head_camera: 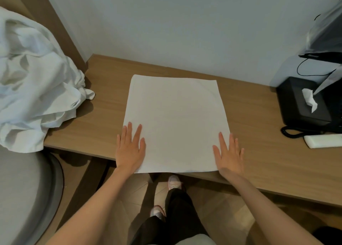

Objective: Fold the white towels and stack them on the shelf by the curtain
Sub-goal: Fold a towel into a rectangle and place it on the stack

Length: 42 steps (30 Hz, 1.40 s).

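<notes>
The wooden worktop (259,152) runs along the wall and carries everything. At its left end a rumpled heap of white towels (33,81) lies partly on the wood and partly spills past the edge above a grey chair (22,189). In the middle, well apart from the heap, a single white towel (175,122) lies spread flat as a rough square, its near edge right at the front lip of the worktop and perhaps just over it. A black tissue box (299,104) sits at the right end, near the wall, with a white remote (323,140) just in front of it.

The left hand (130,150) presses flat on the near left corner of the spread towel, fingers straight and slightly fanned, gripping nothing. The right hand (229,155) lies the same way over the near right corner, its outer fingers reaching past the cloth onto bare wood. The shelf by the curtain is out of view.

By my reading this is a smoothing pass before a fold. The main risk is the near edge: a pull toward the body could drag the cloth off the lip. A faint diagonal crease at the far right corner may carry into the fold and skew the edges. The overhanging heap could also slide off if nudged.
</notes>
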Each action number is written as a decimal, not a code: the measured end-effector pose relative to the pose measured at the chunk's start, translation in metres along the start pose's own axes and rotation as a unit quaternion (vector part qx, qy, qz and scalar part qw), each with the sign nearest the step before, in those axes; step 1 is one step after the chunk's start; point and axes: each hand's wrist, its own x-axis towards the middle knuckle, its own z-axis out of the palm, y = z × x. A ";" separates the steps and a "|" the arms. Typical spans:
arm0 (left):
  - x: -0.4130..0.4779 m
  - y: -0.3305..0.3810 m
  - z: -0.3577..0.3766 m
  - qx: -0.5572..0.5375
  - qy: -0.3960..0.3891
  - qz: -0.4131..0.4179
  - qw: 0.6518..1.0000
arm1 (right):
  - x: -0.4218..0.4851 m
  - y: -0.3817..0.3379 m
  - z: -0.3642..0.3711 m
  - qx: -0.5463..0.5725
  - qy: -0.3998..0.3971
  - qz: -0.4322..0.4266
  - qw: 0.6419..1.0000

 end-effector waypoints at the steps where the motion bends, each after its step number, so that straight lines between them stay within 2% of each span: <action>1: 0.000 0.000 -0.003 -0.013 -0.008 0.005 1.000 | 0.000 0.000 -0.004 0.016 -0.007 0.000 1.000; 4: 0.003 -0.002 -0.014 -0.096 -0.005 0.009 0.995 | 0.005 -0.003 -0.016 0.121 0.007 0.002 0.993; 9: 0.026 -0.010 -0.029 -0.251 0.058 -0.055 0.965 | 0.034 -0.016 -0.035 0.235 0.058 0.004 0.970; 14: 0.063 -0.022 -0.040 -0.244 0.054 -0.135 0.959 | 0.076 -0.025 -0.051 0.325 0.060 0.090 0.939; 17: 0.075 -0.023 -0.041 -0.261 0.047 -0.132 0.955 | 0.094 -0.025 -0.053 0.331 0.069 0.101 0.936; 22: 0.082 -0.024 -0.042 -0.316 0.042 -0.160 0.934 | 0.114 -0.018 -0.048 0.343 0.022 0.125 0.931; 26: 0.088 -0.027 -0.045 -0.319 0.012 -0.161 0.934 | 0.121 -0.018 -0.049 0.316 0.004 0.143 0.938; 29: 0.089 -0.032 -0.047 -0.312 -0.027 -0.155 0.937 | 0.120 -0.016 -0.049 0.339 -0.003 0.139 0.930; 32: 0.088 -0.035 -0.051 -0.323 -0.036 -0.161 0.932 | 0.113 -0.015 -0.050 0.409 0.004 0.128 0.903; 38: 0.080 -0.027 -0.076 -0.428 0.043 -0.210 0.878 | 0.086 -0.022 -0.073 0.510 0.062 0.088 0.854; 42: 0.067 -0.022 -0.112 -0.466 0.108 -0.171 0.861 | 0.068 -0.025 -0.101 0.546 0.135 0.025 0.827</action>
